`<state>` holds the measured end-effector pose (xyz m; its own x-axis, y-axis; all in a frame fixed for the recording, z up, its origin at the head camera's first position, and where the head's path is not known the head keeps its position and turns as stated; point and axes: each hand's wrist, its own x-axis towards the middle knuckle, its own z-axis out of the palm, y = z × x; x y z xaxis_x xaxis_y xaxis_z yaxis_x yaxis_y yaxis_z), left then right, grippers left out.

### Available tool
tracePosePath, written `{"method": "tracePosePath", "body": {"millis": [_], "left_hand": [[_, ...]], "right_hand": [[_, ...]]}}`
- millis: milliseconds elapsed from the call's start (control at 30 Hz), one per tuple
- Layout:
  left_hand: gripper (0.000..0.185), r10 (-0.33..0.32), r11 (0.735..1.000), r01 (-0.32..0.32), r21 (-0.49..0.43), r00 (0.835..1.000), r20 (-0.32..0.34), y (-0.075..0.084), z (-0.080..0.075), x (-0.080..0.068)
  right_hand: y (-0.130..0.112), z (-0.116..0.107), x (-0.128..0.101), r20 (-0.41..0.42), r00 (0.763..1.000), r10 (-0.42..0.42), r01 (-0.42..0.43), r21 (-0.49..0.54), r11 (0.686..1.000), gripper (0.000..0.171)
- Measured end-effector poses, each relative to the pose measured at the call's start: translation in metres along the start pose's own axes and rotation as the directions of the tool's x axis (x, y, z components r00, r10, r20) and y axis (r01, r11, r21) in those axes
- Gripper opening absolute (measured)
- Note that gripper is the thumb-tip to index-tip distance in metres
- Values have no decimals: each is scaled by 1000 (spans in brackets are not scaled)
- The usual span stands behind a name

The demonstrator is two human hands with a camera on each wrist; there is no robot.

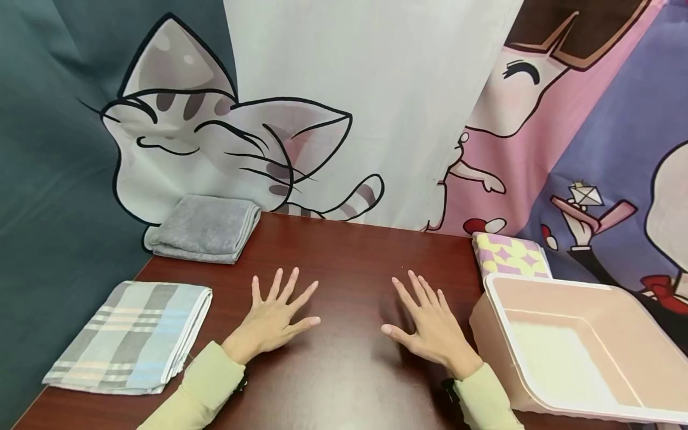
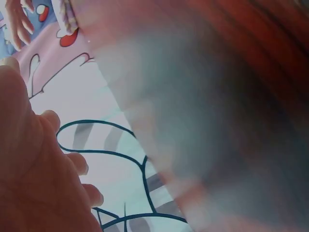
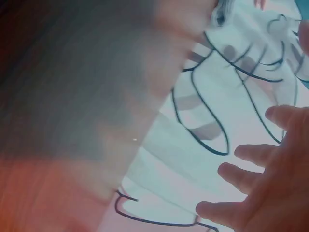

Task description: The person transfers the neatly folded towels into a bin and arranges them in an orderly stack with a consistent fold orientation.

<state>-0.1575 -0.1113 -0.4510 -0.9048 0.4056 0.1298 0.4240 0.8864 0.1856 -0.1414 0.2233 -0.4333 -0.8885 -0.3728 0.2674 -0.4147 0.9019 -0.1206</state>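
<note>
While both palms are laid flat on the dark red tabletop [image 1: 344, 263] at the lower centre of the frame, nothing is held: the grip of the left hand [image 1: 274, 319] and of the right hand [image 1: 430, 325] is seen wide, with fingers straight and spread. A folded plaid towel [image 1: 131, 337] is placed at the lower left, near the left hand, and a folded grey towel [image 1: 204, 228] lies further up. A pink plastic basin [image 1: 575, 346] is set just beside the right hand, with a yellow-and-purple patterned cloth [image 1: 510, 255] above it. Both wrist views are blurred.
</note>
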Motion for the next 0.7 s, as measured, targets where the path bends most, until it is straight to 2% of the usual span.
{"method": "tracePosePath", "body": {"millis": [133,233,400,500,600,700], "left_hand": [[71,0,999,0,-43,1000,8,9,-1,-3],[71,16,994,-15,-109,1000,7,17,-5,-5],[70,28,968,-14,-252,998,53,32,-17,-8],[70,44,945,-10,-327,994,96,41,-23,-8],[71,81,923,-26,-384,989,127,50,-27,-5],[70,126,898,-44,-438,979,158,59,-29,-2]], "right_hand": [[-6,-14,-7,-62,998,-10,12,46,999,82],[-11,-26,-12,-104,995,-10,19,87,996,75],[-21,-50,-23,-137,990,19,7,186,983,66],[-23,-66,-35,-97,992,75,-44,282,958,64],[-22,-83,-48,-64,989,130,-97,376,921,62],[-19,-99,-62,-60,986,158,-112,463,879,59]]}}
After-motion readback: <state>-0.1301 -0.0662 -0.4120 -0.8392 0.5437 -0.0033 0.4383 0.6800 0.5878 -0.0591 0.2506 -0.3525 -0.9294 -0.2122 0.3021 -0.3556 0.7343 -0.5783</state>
